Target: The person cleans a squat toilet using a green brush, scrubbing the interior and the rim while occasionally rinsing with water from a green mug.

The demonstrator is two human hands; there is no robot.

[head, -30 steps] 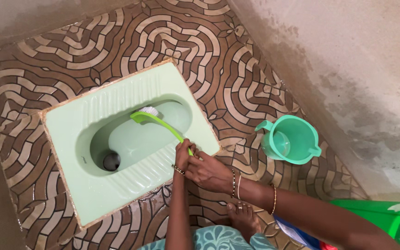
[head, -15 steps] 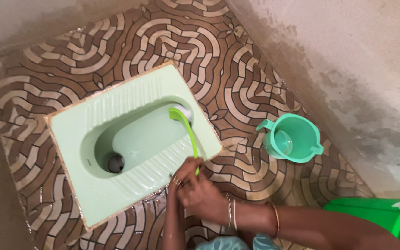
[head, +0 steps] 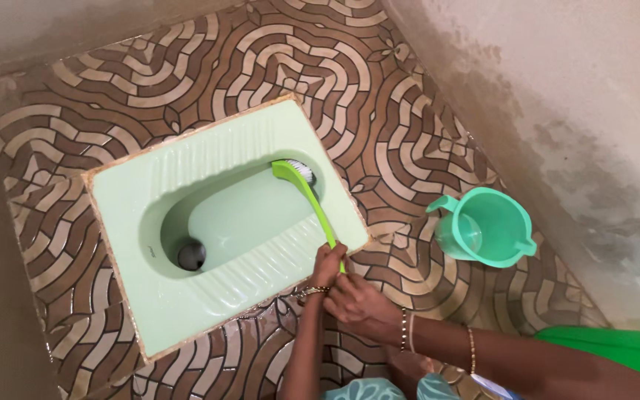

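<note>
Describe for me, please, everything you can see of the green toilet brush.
The toilet brush is bright lime green, apparently plastic, with a long slim handle and a head of white bristles. It slants from the far inner wall of the pale green squat toilet pan, where the bristles press, back across the near footrest. Both hands close around the handle's near end, the left hand just ahead of the right hand.

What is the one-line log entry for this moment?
both hands grip green brush | bristles in squat toilet pan | teal jug on tiled floor
</note>
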